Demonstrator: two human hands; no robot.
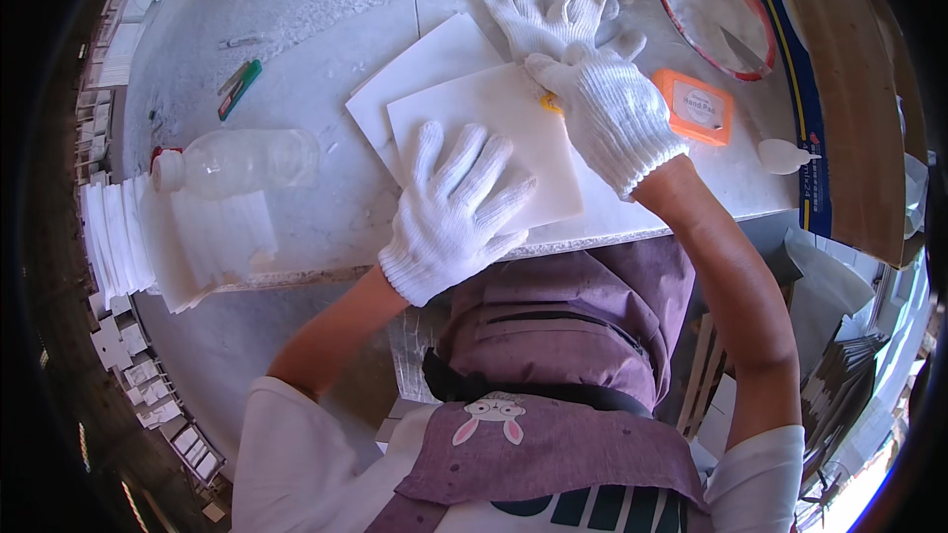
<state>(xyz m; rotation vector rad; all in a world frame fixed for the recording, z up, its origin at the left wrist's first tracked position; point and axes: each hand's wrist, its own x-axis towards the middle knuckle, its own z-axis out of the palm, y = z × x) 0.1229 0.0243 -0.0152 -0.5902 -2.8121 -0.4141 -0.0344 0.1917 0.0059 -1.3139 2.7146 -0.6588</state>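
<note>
a: what are the person's hands doing?

b: both wear white knitted cotton gloves. the left hand (456, 209) lies flat with its fingers spread wide, palm down on the near part of a white square stone tile (513, 123), gripping nothing. the right hand (604, 104) is curled at the tile's far right corner, its fingers closed over a small yellow-orange object (548, 102) that peeks out just left of the knuckles; what that object is cannot be told.

a: where does the tile sit?

b: it rests on a second white square tile (415, 74) that shows beyond the left fingertips, both on a dusty pale stone worktable (326, 217).

a: what else lies around the fingers?

b: just beyond the right fingers lies a spare pair of white knitted gloves (548, 0). to the right of the right hand is an orange rectangular sanding pad (696, 106), and further right a small white squeeze bottle (785, 155). well to the left of the left fingers lies a clear plastic bottle with a red cap (237, 163) on its side, beside a stack of thin white tiles (128, 237). beyond that bottle is a green utility knife (240, 87).
</note>
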